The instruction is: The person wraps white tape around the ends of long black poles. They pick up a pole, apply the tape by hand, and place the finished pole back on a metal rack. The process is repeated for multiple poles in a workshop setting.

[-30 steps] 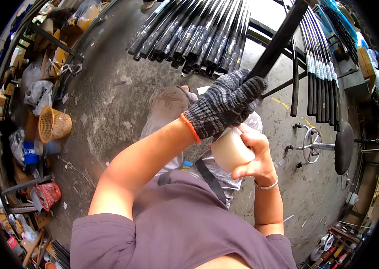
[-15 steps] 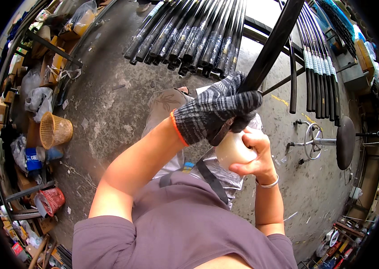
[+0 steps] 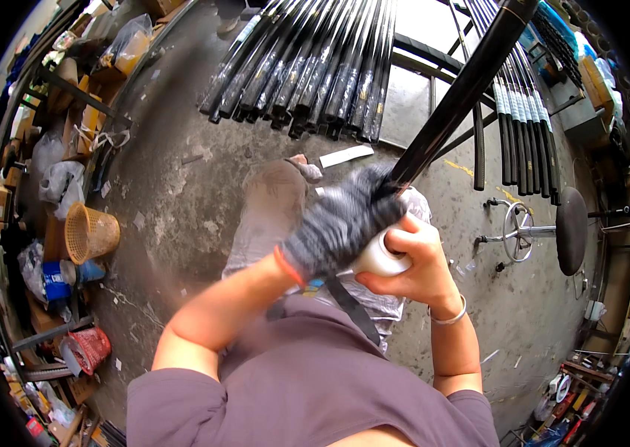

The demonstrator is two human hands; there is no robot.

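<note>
A long black tube [image 3: 460, 93] slants from the upper right down to my hands. My left hand [image 3: 341, 223], in a grey-and-black knit glove with an orange cuff, is closed around its lower end and is blurred by motion. Bare and with a bracelet at the wrist, my right hand [image 3: 423, 261] grips a whitish roll [image 3: 383, 261], which looks like clear tape or film. The roll sits just under the gloved hand, close to the tube's end. Whether a strip joins roll and tube cannot be made out.
Many film-wrapped black tubes [image 3: 307, 82] lie side by side ahead. More tubes with white bands [image 3: 527, 134] rest on a rack at the right, by a round stool [image 3: 572, 231]. Cluttered shelving, a yellow basket [image 3: 91, 233] and a red basket [image 3: 91, 349] line the left.
My gloved left hand has shifted down and to the left along with the tube's lower end. The right hand and roll have turned slightly, so less of the roll shows.
</note>
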